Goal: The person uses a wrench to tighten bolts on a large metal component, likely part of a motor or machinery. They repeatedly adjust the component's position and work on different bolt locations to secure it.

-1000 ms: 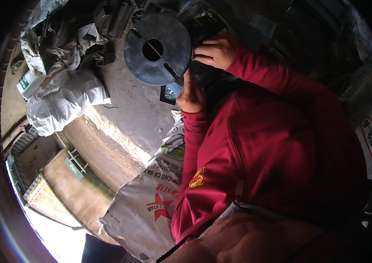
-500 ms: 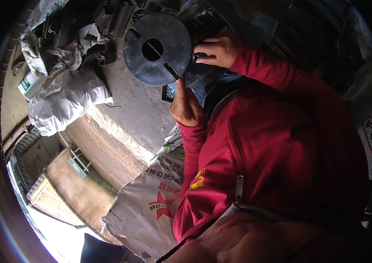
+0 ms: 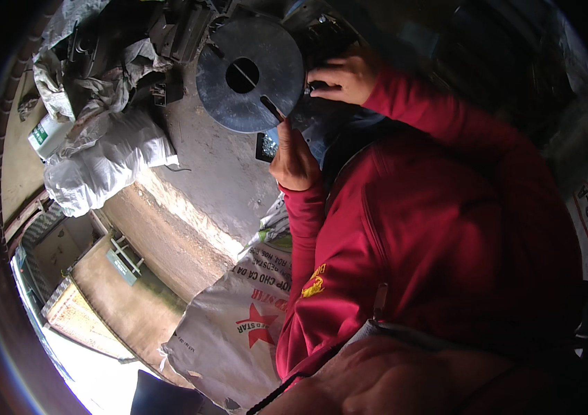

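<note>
A round grey reel (image 3: 221,97) with a central hole and two slots faces up in front of me, at the top of the view. My left hand (image 3: 295,163) is at its near rim, beside one slot. Its index finger points up against the rim while the other fingers are curled; what they may hold is hidden. Just off the reel's right side is my right hand (image 3: 346,76), thumb and fingers bent together around a small dark piece too small to name. A small dark tray (image 3: 265,146) with shiny little pieces in it shows below the reel, partly covered.
White wrapped bundles (image 3: 110,162) and a white container (image 3: 50,133) lie at the left. Dark metal parts (image 3: 186,31) are heaped behind the reel. A printed white sack (image 3: 228,346) lies by my left arm. Shadow covers the clutter at the right.
The reel has shifted very slightly, its near edge a little farther from me. My left hand has moved slightly with it. My right hand stays at nearly the same spot.
</note>
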`<state>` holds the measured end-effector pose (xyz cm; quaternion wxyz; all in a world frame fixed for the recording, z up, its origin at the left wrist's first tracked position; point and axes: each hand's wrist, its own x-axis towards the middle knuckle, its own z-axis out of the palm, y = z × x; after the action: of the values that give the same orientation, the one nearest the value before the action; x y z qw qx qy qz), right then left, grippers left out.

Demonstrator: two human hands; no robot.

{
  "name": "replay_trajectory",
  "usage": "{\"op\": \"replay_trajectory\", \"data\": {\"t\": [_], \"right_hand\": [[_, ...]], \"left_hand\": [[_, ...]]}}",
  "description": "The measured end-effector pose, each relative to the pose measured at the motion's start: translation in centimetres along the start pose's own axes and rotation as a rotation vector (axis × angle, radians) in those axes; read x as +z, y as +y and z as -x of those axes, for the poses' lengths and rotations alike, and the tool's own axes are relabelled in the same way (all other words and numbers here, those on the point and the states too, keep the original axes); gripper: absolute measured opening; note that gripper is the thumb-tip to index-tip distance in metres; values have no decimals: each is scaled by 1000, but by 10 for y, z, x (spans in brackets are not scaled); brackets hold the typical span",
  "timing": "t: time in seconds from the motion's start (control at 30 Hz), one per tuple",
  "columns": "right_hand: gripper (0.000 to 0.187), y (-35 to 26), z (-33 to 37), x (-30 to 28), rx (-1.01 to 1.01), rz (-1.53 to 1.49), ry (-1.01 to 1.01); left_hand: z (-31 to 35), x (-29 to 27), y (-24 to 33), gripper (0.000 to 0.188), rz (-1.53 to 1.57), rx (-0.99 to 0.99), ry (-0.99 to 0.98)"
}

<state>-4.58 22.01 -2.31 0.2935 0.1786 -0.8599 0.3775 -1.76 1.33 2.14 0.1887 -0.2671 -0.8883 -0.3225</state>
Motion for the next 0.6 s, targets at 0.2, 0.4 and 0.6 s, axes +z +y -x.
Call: {"op": "replay_trajectory", "data": {"t": [0.2,0.4,0.6], "right_hand": [[18,-3,-2,-2,30,44,-24],[17,0,-3,0,4,14,55],[21,-1,2,0,55,23,-49]], "left_hand": [[12,-2,4,45,201,-125,-68],[2,-1,5,49,175,-8,-88],[6,9,2,47,-39,-38,-272]]}}
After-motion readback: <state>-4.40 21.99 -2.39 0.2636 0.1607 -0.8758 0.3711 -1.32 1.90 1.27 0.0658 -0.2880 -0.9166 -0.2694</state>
